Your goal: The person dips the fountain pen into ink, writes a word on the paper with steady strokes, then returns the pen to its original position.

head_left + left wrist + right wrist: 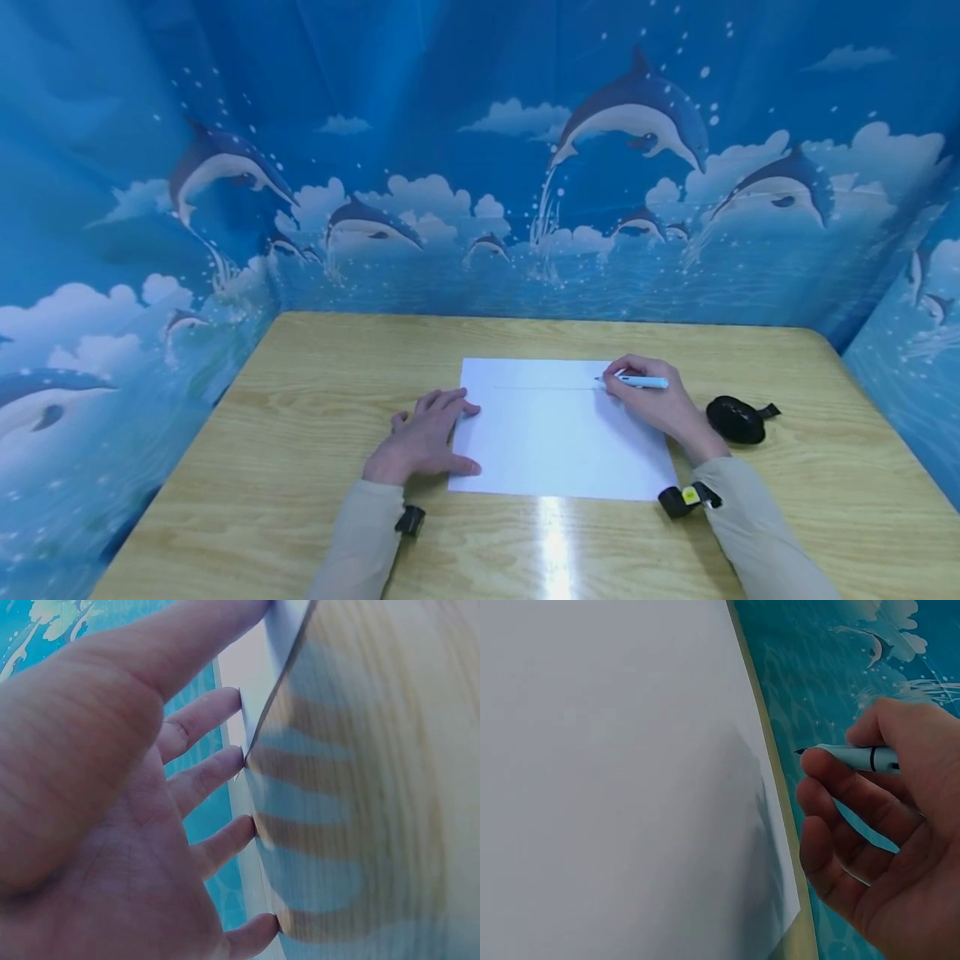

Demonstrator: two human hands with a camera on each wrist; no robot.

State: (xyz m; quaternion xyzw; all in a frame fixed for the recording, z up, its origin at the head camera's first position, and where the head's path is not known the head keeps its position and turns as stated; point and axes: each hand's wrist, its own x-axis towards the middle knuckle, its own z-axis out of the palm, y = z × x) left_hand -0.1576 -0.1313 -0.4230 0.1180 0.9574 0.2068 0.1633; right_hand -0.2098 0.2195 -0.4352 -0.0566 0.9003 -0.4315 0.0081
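A white sheet of paper point(555, 442) lies on the table, with one thin horizontal line near its top. My left hand point(423, 437) is at the sheet's left side, fingers spread. Its thumb and some fingertips point(471, 408) reach over that edge; in the left wrist view the other fingertips point(266, 924) touch the wooden surface. Above the upper right of the sheet, my right hand point(660, 400) pinches a light blue pen point(647, 382) between thumb and fingers. In the right wrist view the pen's dark pointed tip shows against the backdrop, apart from the paper.
A black rounded object point(737, 419) with a short strap sits right of the right wrist. The wooden table point(300, 467) carries the sheet and reaches back to a blue dolphin-print curtain point(450, 100). Small black devices are strapped to both wrists.
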